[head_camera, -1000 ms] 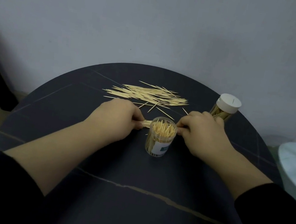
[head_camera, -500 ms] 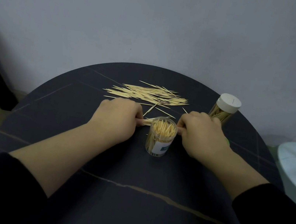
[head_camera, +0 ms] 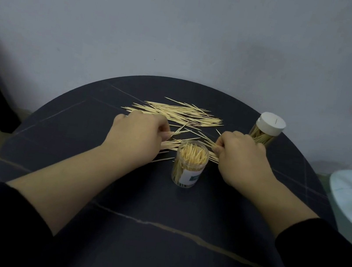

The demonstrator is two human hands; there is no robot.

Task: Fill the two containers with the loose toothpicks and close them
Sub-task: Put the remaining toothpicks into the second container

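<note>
A small batch of gathered toothpicks [head_camera: 174,143] was held between the two hands, just behind the open container [head_camera: 190,166] and low over the table [head_camera: 154,234]. The left hand [head_camera: 137,135] was curled, its grip closed in a pinch on the left ends of the batch. The right hand [head_camera: 243,160] was curled likewise, its grip pinched on the right ends. The batch was evidently taken at both ends so that the sticks could be squared into one bundle before being tipped upright. They were splayed and not yet parallel. The long axis of the batch was laid roughly left to right across the view, and a few strays were fanned out by the left hand.

The open container was stood upright between the wrists, uncapped, its mouth turned upward and packed with toothpicks set on end. Little room was judged to be left in it. It was probably placed there so that the batch could be dropped in with a short move. The second container [head_camera: 262,136] was stood upright behind the right hand, closed by a white cap [head_camera: 270,124]. The loose toothpicks [head_camera: 180,114] were left in a flat heap farther back, mostly laid left to right.
</note>
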